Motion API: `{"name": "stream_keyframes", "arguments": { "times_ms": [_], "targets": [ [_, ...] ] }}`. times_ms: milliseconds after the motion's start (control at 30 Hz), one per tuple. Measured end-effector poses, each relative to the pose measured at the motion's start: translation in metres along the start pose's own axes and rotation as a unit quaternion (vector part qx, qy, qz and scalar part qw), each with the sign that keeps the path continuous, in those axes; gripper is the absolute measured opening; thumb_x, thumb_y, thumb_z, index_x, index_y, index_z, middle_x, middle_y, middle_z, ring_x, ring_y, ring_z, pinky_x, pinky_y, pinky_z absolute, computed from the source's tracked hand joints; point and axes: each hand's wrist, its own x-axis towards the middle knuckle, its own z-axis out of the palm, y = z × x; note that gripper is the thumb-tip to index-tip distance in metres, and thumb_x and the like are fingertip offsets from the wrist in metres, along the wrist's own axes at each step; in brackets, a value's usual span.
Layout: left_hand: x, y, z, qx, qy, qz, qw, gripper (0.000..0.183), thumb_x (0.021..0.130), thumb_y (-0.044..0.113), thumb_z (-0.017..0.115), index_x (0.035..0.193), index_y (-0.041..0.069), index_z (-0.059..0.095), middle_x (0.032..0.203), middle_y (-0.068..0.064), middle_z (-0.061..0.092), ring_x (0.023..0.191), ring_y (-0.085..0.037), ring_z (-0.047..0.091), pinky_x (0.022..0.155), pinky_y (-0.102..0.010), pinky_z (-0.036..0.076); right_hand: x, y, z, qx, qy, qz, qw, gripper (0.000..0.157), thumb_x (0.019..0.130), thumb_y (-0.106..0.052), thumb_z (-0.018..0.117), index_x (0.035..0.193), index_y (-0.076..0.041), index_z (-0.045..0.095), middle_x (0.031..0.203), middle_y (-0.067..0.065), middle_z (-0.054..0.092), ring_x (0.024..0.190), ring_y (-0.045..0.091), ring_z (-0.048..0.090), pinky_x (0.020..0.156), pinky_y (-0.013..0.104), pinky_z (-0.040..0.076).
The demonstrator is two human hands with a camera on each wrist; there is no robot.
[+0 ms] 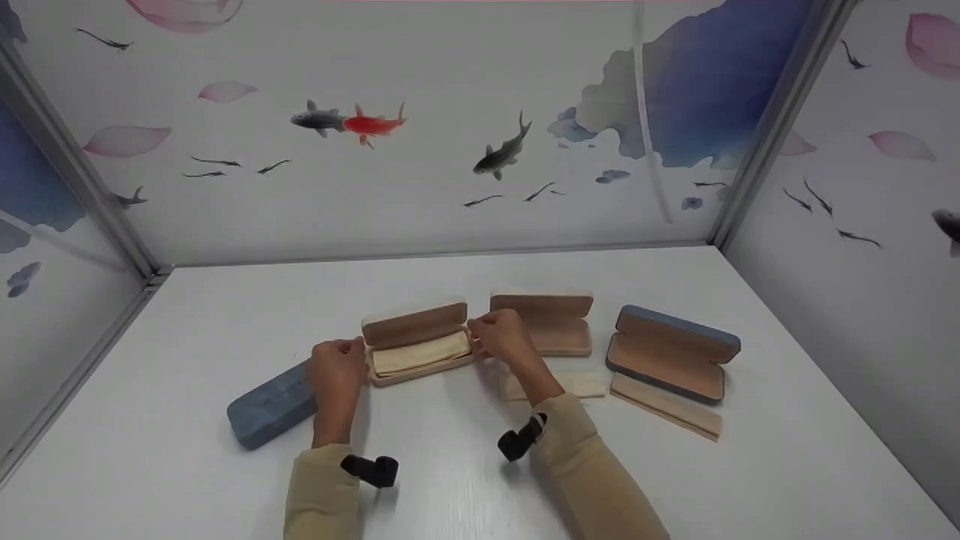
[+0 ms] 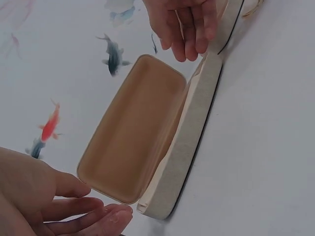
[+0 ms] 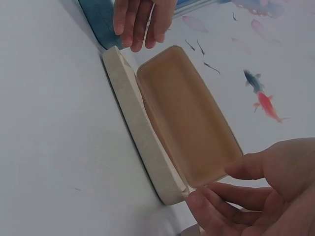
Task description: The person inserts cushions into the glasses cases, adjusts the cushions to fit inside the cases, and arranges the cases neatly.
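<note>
A cream glasses case (image 1: 420,379) stands with its lid raised, showing a tan lining. Inside its base lies a folded pale cloth (image 1: 420,355). My left hand (image 1: 337,371) is at the case's left end, fingers fairly straight beside the lid corner and base. At the opposite end, my right hand (image 1: 506,335) has its thumb by the lid corner (image 3: 231,169) and its other fingers near the base. Neither hand has its fingers wrapped round the case. Whether the fingertips press on it is hard to tell.
A closed blue glasses case (image 1: 271,409) lies at the left, partly behind the left hand. On the right stand a second open cream case (image 1: 562,337) and an open blue case (image 1: 667,367). Folded cloths (image 1: 581,385) (image 1: 666,406) lie before them. Printed walls (image 1: 420,202) enclose the white table (image 1: 442,465).
</note>
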Motion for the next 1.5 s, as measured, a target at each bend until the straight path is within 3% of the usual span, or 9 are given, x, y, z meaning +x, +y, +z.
{"name": "stream_keyframes", "arguments": {
  "times_ms": [167,367,467,633,767,900,1000,1333,1500],
  "targets": [
    [-0.001,0.005,-0.005,0.044,-0.018,-0.001,0.9988,0.044,0.103,0.028,0.052,0.111,-0.011,0.071,0.092,-0.026,0.075,0.070,-0.025,0.069,0.061,-0.032,0.051,-0.003,-0.004,-0.002,-0.018,0.023,-0.028,0.999,0.038,0.104,-0.031,0.055,0.101,0.004,0.072,0.091,0.014,0.070,0.075,0.016,0.062,0.065,0.027,0.050],
    [0.001,0.012,-0.008,0.082,-0.082,-0.020,0.9931,0.059,0.106,0.042,0.043,0.121,-0.010,0.066,0.118,-0.030,0.068,0.104,-0.040,0.067,0.088,-0.050,0.053,-0.003,-0.006,-0.002,-0.024,0.015,-0.032,0.999,0.044,0.103,-0.039,0.054,0.071,-0.009,0.054,0.059,-0.004,0.041,0.057,0.011,0.042,0.055,0.026,0.038],
    [0.005,0.019,-0.010,0.081,-0.101,-0.010,0.9915,0.065,0.106,0.045,0.039,0.123,-0.013,0.063,0.120,-0.032,0.066,0.103,-0.040,0.067,0.090,-0.050,0.054,0.000,-0.010,-0.005,-0.025,0.006,-0.019,0.999,0.045,0.103,-0.044,0.052,0.093,-0.003,0.066,0.069,-0.001,0.050,0.065,0.013,0.049,0.062,0.028,0.045],
    [0.015,0.033,-0.014,0.104,-0.114,0.002,0.9881,0.067,0.106,0.047,0.038,0.112,-0.014,0.066,0.101,-0.031,0.071,0.071,-0.030,0.071,0.059,-0.032,0.052,0.008,-0.018,-0.009,-0.038,-0.014,-0.007,0.999,0.062,0.104,-0.049,0.048,0.136,0.004,0.056,0.081,0.002,0.053,0.074,0.016,0.053,0.072,0.030,0.046],
    [0.021,0.040,-0.017,0.106,-0.143,-0.008,0.9841,0.067,0.106,0.046,0.038,0.113,-0.015,0.063,0.103,-0.032,0.070,0.066,-0.032,0.074,0.051,-0.026,0.051,0.012,-0.022,-0.011,-0.038,-0.040,0.007,0.998,0.064,0.103,-0.051,0.048,0.133,0.006,0.055,0.086,0.008,0.059,0.079,0.021,0.059,0.077,0.036,0.052],
    [0.027,0.043,-0.020,0.091,-0.192,-0.041,0.9763,0.069,0.106,0.049,0.037,0.126,-0.014,0.055,0.113,-0.032,0.065,0.062,-0.024,0.069,0.056,-0.026,0.053,0.015,-0.027,-0.013,-0.030,-0.064,0.035,0.997,0.068,0.102,-0.052,0.050,0.137,0.006,0.050,0.128,0.023,0.061,0.114,0.036,0.064,0.096,0.048,0.054],
    [0.031,0.044,-0.018,0.085,-0.222,-0.074,0.9685,0.073,0.105,0.052,0.035,0.135,-0.013,0.048,0.112,-0.028,0.062,0.055,-0.014,0.061,0.055,-0.025,0.053,0.019,-0.030,-0.013,-0.038,-0.073,0.046,0.996,0.068,0.101,-0.052,0.051,0.138,0.006,0.048,0.143,0.025,0.052,0.124,0.041,0.059,0.099,0.051,0.054],
    [0.036,0.044,-0.014,0.087,-0.237,-0.084,0.9640,0.073,0.104,0.051,0.038,0.140,-0.012,0.044,0.131,-0.033,0.057,0.053,-0.019,0.066,0.055,-0.030,0.057,0.021,-0.033,-0.002,-0.033,-0.081,0.052,0.995,0.076,0.100,-0.051,0.053,0.146,0.007,0.036,0.142,0.026,0.050,0.121,0.044,0.060,0.100,0.053,0.052],
    [0.030,0.045,-0.013,0.103,-0.217,-0.069,0.9683,0.072,0.104,0.050,0.039,0.140,-0.012,0.046,0.137,-0.032,0.055,0.092,-0.035,0.072,0.083,-0.042,0.059,0.021,-0.033,0.001,-0.030,-0.086,0.057,0.994,0.079,0.100,-0.052,0.052,0.150,0.006,0.033,0.139,0.025,0.052,0.122,0.043,0.059,0.100,0.051,0.053]
  ]
}}
